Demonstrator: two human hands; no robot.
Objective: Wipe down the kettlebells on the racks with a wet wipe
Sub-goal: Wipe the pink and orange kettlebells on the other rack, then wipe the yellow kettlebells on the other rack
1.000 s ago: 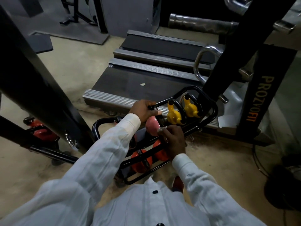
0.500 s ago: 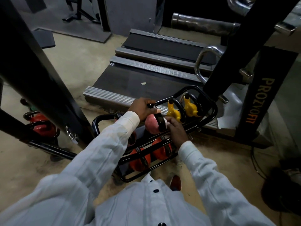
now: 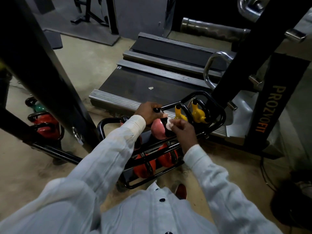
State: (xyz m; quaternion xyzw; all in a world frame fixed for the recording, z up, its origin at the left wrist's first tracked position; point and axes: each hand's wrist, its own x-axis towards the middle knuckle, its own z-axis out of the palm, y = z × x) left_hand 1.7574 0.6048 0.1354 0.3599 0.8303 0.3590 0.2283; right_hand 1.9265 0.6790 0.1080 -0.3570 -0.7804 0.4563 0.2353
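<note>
A low black tube rack holds kettlebells on two tiers. A pink kettlebell sits on the upper tier, tilted. My left hand grips its black handle. My right hand pinches a white wet wipe and presses it against the pink kettlebell's dark right side. Two yellow kettlebells stand further right on the same tier. Red kettlebells lie on the lower tier, partly hidden behind my arms.
A thick black machine post slants across the left. Behind it a second rack holds a red kettlebell and a green one. A treadmill deck lies beyond the rack. A black PROZVOFIT frame stands right.
My right hand has climbed from the lower front of the pink kettlebell up to its right side with the wipe. My left hand has kept its grip on the handle.
</note>
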